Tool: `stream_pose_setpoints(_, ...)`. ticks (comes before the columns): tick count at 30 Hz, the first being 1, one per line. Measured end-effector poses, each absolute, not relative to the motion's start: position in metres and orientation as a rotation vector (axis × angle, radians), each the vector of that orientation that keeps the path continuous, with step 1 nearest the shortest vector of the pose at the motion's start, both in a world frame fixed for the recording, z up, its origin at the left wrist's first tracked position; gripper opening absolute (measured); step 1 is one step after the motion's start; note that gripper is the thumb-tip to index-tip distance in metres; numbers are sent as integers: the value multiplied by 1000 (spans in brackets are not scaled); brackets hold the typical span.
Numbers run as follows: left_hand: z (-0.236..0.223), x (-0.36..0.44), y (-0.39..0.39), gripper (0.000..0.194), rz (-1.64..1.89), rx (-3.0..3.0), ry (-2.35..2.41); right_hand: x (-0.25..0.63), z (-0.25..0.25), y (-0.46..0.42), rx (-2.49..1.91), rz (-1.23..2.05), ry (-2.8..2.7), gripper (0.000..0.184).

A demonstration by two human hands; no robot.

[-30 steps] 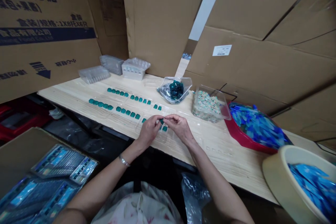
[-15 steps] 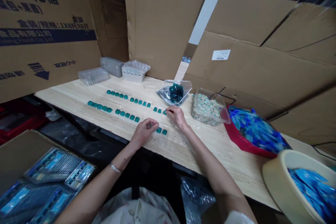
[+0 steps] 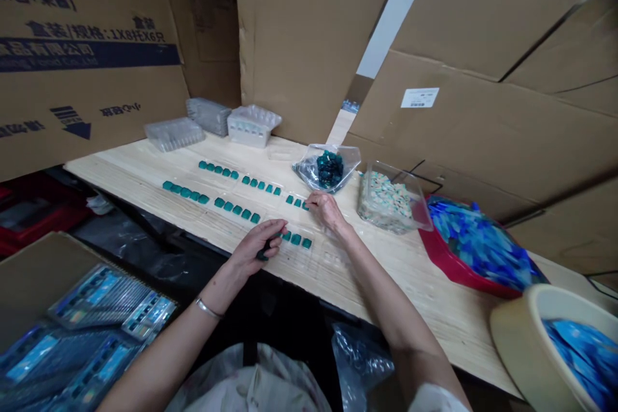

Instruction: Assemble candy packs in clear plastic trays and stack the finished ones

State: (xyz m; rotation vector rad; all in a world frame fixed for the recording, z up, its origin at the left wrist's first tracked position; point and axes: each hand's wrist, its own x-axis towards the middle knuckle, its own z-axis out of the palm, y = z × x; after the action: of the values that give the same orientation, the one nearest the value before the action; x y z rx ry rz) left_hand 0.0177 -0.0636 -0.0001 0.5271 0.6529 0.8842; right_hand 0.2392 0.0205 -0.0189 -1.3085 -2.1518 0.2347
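Two rows of small teal pieces lie in clear plastic trays along the table. My left hand is over the front row with its fingers curled round dark teal pieces; how many is hidden. Beside its fingertips sit several teal pieces in the front tray. My right hand reaches to the right end of the back row, thumb and forefinger pinched on a teal piece at the tray. Just behind it rests a clear bag holding a heap of dark teal pieces.
Right of the bag stands a clear tub of pale bits, then a red basin of blue strips and a cream bucket. Stacked clear trays are at the back left. Cardboard walls the table; a box of packed sets is lower left.
My left hand has moved slightly left and turned, showing the dark pieces in it. Another teal piece now shows in the front tray. My right hand stays at the back row's end.
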Motion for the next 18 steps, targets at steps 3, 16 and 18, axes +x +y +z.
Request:
stream_pose_setpoints(3,-2,17,-63,23,876,488,625,241,-20,23,-1271,272,-2150,13)
stream_pose_setpoints(16,-3,20,-60,14,865,417,582,235,-29,18,-1525,195,-2168,13)
stream_pose_setpoints(18,-1,22,-59,12,862,321,565,234,-26,12,-1562,199,-2181,20)
